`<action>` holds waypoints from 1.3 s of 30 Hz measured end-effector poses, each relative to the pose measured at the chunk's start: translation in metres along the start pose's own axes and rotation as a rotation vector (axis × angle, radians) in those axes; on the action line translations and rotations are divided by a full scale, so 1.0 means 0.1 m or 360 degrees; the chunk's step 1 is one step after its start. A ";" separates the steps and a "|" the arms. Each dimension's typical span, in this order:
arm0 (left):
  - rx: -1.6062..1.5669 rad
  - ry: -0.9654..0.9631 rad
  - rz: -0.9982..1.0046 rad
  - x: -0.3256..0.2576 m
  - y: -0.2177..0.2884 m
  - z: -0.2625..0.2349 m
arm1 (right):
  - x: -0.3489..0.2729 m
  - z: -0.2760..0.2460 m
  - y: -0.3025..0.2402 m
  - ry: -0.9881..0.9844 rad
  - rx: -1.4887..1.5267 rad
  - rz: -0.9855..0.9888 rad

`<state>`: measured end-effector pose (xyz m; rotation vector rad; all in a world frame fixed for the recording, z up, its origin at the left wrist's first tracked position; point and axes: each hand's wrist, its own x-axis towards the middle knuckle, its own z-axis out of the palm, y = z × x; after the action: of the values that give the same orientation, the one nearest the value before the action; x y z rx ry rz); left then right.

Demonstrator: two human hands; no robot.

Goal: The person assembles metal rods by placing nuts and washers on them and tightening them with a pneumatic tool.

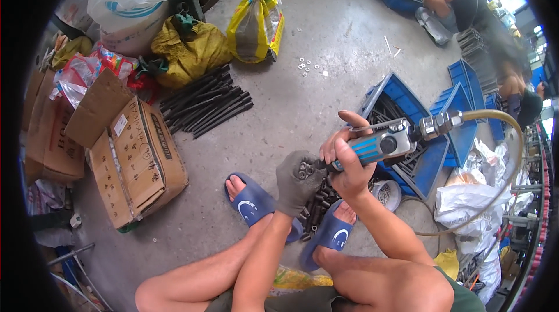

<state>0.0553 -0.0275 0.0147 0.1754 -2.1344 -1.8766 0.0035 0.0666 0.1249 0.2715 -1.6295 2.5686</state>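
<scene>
My left hand [293, 188], in a grey glove, is closed around small dark metal pieces [304, 168] with round ends, whose exact kind I cannot make out. My bare right hand [351, 171] grips an air-powered tool [381, 146] with a grey body and blue stripes. The tool's dark nose points left and meets the gloved hand beside the metal pieces. From its right end, a metal coupling [441, 124] leads to a yellowish air hose [505, 115]. Below my hands, between the blue slippers, lies a heap of short dark metal sleeves [316, 214].
Blue crates [428, 175] with dark rods stand at right, beside a white tub [387, 194] of small parts and white sacks [463, 204]. Black rods [204, 102] and a cardboard box [140, 163] lie at left. Small washers [304, 67] dot the floor. Other people sit far right.
</scene>
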 end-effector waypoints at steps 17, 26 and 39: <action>-0.0236 -0.0288 -0.0060 0.17 -0.01 -0.08 | 0.01 -0.14 0.16 -0.0322 -0.0269 -0.0013; -0.0180 -0.0071 0.0208 0.22 -0.18 0.16 | 0.02 -0.12 0.19 -0.0300 -0.0279 -0.0062; -0.0067 -0.0231 0.0328 0.29 -0.08 0.20 | 0.16 -0.35 0.15 -0.0401 -0.0290 0.0032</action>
<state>0.0211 -0.0173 0.0086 -0.1889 -2.1106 -1.8614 -0.0186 0.0914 0.1002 0.5868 -1.9437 2.4602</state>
